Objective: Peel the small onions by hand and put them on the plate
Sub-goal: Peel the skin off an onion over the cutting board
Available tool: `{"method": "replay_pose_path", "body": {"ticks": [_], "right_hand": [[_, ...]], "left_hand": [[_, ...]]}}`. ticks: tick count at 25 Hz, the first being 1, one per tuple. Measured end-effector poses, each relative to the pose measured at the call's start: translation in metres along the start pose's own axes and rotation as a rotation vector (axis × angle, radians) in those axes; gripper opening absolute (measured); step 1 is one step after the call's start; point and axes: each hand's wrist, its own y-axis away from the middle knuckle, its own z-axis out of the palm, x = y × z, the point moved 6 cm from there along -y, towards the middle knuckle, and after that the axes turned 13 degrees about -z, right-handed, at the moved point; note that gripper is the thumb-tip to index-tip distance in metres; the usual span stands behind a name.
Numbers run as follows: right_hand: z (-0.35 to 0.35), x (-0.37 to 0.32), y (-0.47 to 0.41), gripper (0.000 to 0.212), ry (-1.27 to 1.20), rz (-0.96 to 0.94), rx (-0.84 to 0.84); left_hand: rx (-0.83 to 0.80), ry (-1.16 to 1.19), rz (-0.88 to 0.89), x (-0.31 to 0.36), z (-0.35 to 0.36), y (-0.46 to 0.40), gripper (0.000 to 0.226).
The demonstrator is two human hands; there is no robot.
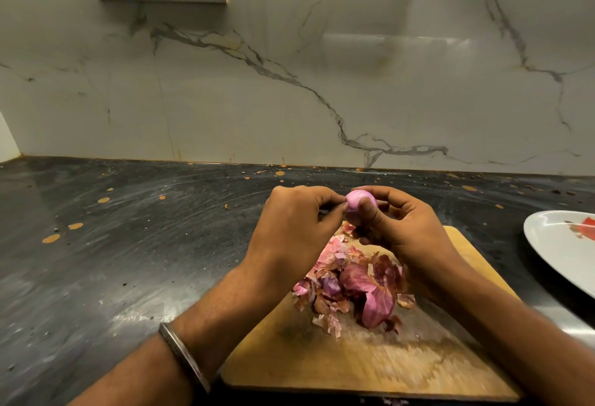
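**One onion nearly bare, plate waiting**

Both hands are working above the wooden cutting board. The right hand is holding the small onion, the left hand is pinching at its skin. A pile of peels is lying beneath. The plate, at three o'clock, is showing no onions in its visible part.

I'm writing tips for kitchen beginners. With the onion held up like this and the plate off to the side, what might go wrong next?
1. The onion is pinched by fingertips only, above the board's far edge; it may slip onto the counter.
2. The plate sits far right, mostly out of view, so the carry could miss it.
3. The peel pile may scatter off the cutting board.
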Motion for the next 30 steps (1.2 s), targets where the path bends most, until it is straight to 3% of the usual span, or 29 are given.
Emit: {"method": "replay_pose_path", "body": {"ticks": [9,17,21,30], "right_hand": [[-0.002,0.006,-0.003,0.04,-0.022,0.018,0.028],[-0.004,0.003,0.0,0.059,-0.027,-0.038,0.103],[-0.001,0.0,0.0,0.055,-0.029,-0.065,0.068],[0.004,0.003,0.001,0.05,-0.087,-0.035,0.013]], "left_hand": [[0.032,-0.056,0.038,0.002,0.003,0.001,0.015],[0.138,-0.099,0.083,0.007,0.009,0.003,0.011],[0.18,0.0,0.021,-0.001,0.005,-0.003,0.009],[0.065,0.268,-0.122,-0.019,0.005,-0.004,0.018]]}}
